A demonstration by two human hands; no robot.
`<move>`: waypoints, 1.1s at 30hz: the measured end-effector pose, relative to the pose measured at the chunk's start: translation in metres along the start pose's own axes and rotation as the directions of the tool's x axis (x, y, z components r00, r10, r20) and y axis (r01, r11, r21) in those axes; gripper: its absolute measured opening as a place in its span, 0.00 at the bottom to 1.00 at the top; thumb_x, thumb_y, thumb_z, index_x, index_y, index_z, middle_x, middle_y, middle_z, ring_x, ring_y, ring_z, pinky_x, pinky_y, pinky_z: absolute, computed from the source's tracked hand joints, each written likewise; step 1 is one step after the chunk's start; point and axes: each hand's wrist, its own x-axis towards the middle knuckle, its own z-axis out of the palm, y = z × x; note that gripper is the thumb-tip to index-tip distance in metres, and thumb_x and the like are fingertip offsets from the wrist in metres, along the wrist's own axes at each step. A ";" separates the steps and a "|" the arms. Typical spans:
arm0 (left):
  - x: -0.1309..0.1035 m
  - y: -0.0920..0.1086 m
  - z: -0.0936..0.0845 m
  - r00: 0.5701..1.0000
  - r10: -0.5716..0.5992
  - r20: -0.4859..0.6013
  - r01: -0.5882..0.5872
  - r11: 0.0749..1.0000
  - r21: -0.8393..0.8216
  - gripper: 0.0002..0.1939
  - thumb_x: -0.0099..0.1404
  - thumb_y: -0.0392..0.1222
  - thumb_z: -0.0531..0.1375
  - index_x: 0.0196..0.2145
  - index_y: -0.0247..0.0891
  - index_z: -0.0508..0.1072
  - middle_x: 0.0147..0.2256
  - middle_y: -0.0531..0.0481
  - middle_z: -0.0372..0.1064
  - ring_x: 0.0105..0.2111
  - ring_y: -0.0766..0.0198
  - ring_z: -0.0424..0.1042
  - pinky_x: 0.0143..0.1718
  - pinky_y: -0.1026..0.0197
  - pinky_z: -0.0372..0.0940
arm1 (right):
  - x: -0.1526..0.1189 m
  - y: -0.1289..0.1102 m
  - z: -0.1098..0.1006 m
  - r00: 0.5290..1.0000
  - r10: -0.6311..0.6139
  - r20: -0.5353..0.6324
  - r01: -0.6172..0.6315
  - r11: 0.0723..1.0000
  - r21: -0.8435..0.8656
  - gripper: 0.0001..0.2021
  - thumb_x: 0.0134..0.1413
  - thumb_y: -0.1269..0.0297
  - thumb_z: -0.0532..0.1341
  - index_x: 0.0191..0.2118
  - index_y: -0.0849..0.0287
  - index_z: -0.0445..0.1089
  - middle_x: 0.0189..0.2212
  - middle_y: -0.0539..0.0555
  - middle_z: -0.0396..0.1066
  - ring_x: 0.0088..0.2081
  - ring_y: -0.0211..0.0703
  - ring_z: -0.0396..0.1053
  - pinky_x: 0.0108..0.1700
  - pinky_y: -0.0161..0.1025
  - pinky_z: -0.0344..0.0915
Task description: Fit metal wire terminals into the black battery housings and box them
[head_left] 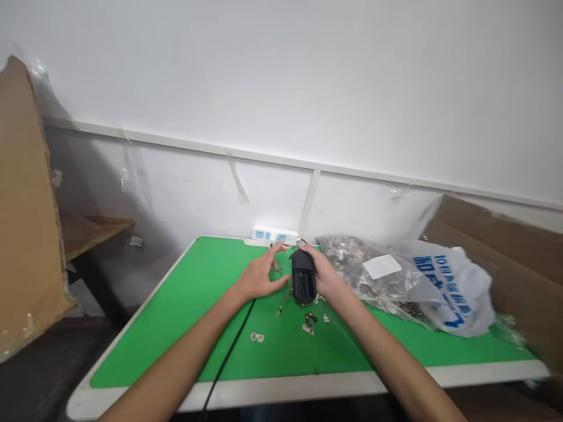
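My right hand point(323, 271) grips a black plastic housing point(303, 276) along its right side. The housing has rounded ends and an open hollow in its lower half. To its left, my left hand point(263, 272) is spread, thumb and fingers apart, with nothing visible between them. A thin wire-like piece point(284, 302) shows just below the housing's left edge. On the green mat under the housing lie small dark metal parts point(310, 318) and a flat metal plate point(308, 329). Another small metal plate point(257, 337) rests nearer the front edge.
A white power strip point(268, 234) stands at the table's back edge by the wall. Clear bags of metal parts point(352, 252) and a white printed bag point(457, 293) fill the right side. A black cable point(231, 351) crosses the mat point(153, 328). Cardboard point(26, 193) stands left.
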 end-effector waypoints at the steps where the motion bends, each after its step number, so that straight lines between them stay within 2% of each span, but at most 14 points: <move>1: -0.003 -0.003 -0.002 0.996 0.083 0.025 -0.084 0.996 0.038 0.45 0.65 0.45 0.66 0.74 0.42 0.53 0.59 0.37 0.73 0.42 0.55 0.80 0.44 0.54 0.76 | 0.013 0.013 0.005 0.998 0.064 -0.013 -0.064 0.996 0.055 0.16 0.45 0.53 0.74 0.31 0.56 0.69 0.20 0.44 0.69 0.21 0.37 0.65 0.24 0.34 0.64; 3: -0.005 -0.005 -0.002 0.956 0.272 0.107 -0.284 0.951 0.123 0.41 0.66 0.41 0.64 0.74 0.46 0.56 0.66 0.37 0.67 0.54 0.49 0.78 0.54 0.50 0.74 | 0.023 0.034 0.005 0.986 0.164 -0.031 -0.159 0.979 0.131 0.15 0.47 0.56 0.74 0.33 0.57 0.71 0.21 0.45 0.73 0.22 0.37 0.67 0.24 0.33 0.66; 6: -0.004 -0.004 0.005 0.915 0.371 0.156 -0.398 0.894 0.209 0.32 0.72 0.42 0.60 0.71 0.47 0.62 0.66 0.38 0.68 0.56 0.50 0.78 0.54 0.51 0.75 | 0.014 0.046 -0.006 0.961 0.276 0.025 -0.276 0.944 0.181 0.13 0.52 0.55 0.73 0.34 0.57 0.72 0.24 0.48 0.76 0.23 0.39 0.70 0.26 0.34 0.67; 8: -0.004 -0.002 0.013 0.919 0.368 0.142 -0.391 0.900 0.194 0.29 0.75 0.44 0.58 0.71 0.46 0.62 0.64 0.39 0.70 0.56 0.52 0.78 0.54 0.54 0.76 | 0.005 0.043 -0.012 0.947 0.319 0.032 -0.319 0.926 0.203 0.14 0.55 0.53 0.71 0.32 0.57 0.71 0.23 0.47 0.75 0.23 0.39 0.69 0.26 0.35 0.67; 11: -0.005 0.002 0.017 0.930 0.357 0.091 -0.367 0.919 0.143 0.28 0.76 0.42 0.56 0.71 0.44 0.62 0.65 0.39 0.70 0.58 0.53 0.77 0.55 0.55 0.75 | -0.001 0.035 -0.013 0.951 0.308 0.029 -0.306 0.926 0.221 0.13 0.59 0.54 0.68 0.31 0.56 0.71 0.22 0.46 0.73 0.24 0.39 0.68 0.28 0.35 0.68; 14: -0.007 0.005 0.013 0.955 0.293 0.037 -0.295 0.950 0.101 0.28 0.75 0.38 0.55 0.71 0.44 0.62 0.64 0.40 0.70 0.60 0.55 0.76 0.56 0.55 0.76 | -0.006 0.030 -0.007 0.948 0.307 0.081 -0.318 0.917 0.241 0.08 0.62 0.57 0.64 0.35 0.56 0.73 0.25 0.48 0.74 0.27 0.40 0.71 0.31 0.35 0.70; 18: -0.010 0.009 0.007 0.971 0.239 -0.003 -0.238 0.967 0.097 0.26 0.74 0.34 0.53 0.68 0.42 0.65 0.62 0.43 0.74 0.59 0.58 0.76 0.56 0.56 0.76 | -0.016 0.028 0.000 0.932 0.351 0.090 -0.362 0.906 0.220 0.09 0.65 0.57 0.61 0.39 0.55 0.74 0.30 0.50 0.76 0.31 0.41 0.73 0.36 0.39 0.74; 21: -0.011 0.013 0.006 0.969 0.247 0.001 -0.246 0.963 0.114 0.24 0.75 0.34 0.53 0.67 0.39 0.65 0.63 0.41 0.73 0.61 0.58 0.75 0.57 0.57 0.76 | -0.017 0.027 -0.002 0.948 0.308 0.079 -0.315 0.943 0.105 0.10 0.66 0.55 0.61 0.38 0.55 0.75 0.29 0.50 0.75 0.30 0.40 0.72 0.34 0.37 0.73; 23: -0.012 0.016 0.005 0.970 0.242 -0.006 -0.240 0.965 0.108 0.24 0.75 0.35 0.52 0.67 0.39 0.65 0.64 0.41 0.71 0.62 0.58 0.74 0.58 0.56 0.75 | -0.013 0.026 -0.007 0.959 0.260 0.109 -0.260 0.966 -0.020 0.14 0.65 0.49 0.62 0.38 0.55 0.75 0.29 0.50 0.75 0.30 0.40 0.72 0.31 0.36 0.71; 26: -0.012 0.017 0.002 0.977 0.213 -0.021 -0.210 0.973 0.097 0.25 0.74 0.33 0.53 0.67 0.40 0.64 0.64 0.43 0.71 0.63 0.59 0.73 0.61 0.54 0.73 | -0.004 0.019 -0.018 0.986 0.128 0.107 -0.099 0.965 -0.243 0.21 0.62 0.40 0.61 0.39 0.55 0.74 0.29 0.51 0.74 0.27 0.40 0.70 0.28 0.35 0.67; 28: -0.013 0.016 -0.001 0.986 0.163 -0.046 -0.158 0.982 0.105 0.27 0.71 0.31 0.54 0.66 0.40 0.65 0.64 0.44 0.71 0.63 0.58 0.73 0.63 0.53 0.72 | 0.003 0.010 -0.030 0.999 -0.034 0.043 0.048 0.919 -0.391 0.21 0.61 0.40 0.61 0.38 0.55 0.72 0.28 0.49 0.73 0.25 0.38 0.67 0.26 0.35 0.64; 30: -0.013 0.014 -0.004 0.991 0.104 -0.079 -0.094 0.988 0.119 0.29 0.70 0.29 0.54 0.66 0.40 0.65 0.64 0.44 0.71 0.63 0.58 0.73 0.64 0.52 0.71 | 0.006 -0.002 -0.043 0.982 -0.187 0.030 0.174 0.834 -0.523 0.17 0.60 0.44 0.64 0.37 0.55 0.71 0.28 0.47 0.71 0.25 0.36 0.66 0.27 0.35 0.62; 31: -0.013 0.013 -0.005 0.993 0.078 -0.093 -0.066 0.990 0.127 0.29 0.69 0.28 0.54 0.66 0.40 0.65 0.64 0.45 0.71 0.64 0.58 0.72 0.64 0.52 0.70 | 0.007 -0.008 -0.050 0.973 -0.221 0.069 0.219 0.785 -0.579 0.16 0.58 0.47 0.66 0.36 0.55 0.71 0.28 0.47 0.70 0.26 0.36 0.65 0.28 0.35 0.61; 33: -0.013 0.010 -0.007 0.993 0.044 -0.108 -0.029 0.990 0.141 0.30 0.68 0.28 0.54 0.66 0.40 0.65 0.65 0.45 0.71 0.64 0.58 0.72 0.64 0.53 0.71 | 0.007 -0.017 -0.060 0.962 -0.161 0.220 0.269 0.684 -0.679 0.14 0.55 0.51 0.69 0.36 0.56 0.73 0.28 0.47 0.69 0.26 0.36 0.64 0.30 0.35 0.59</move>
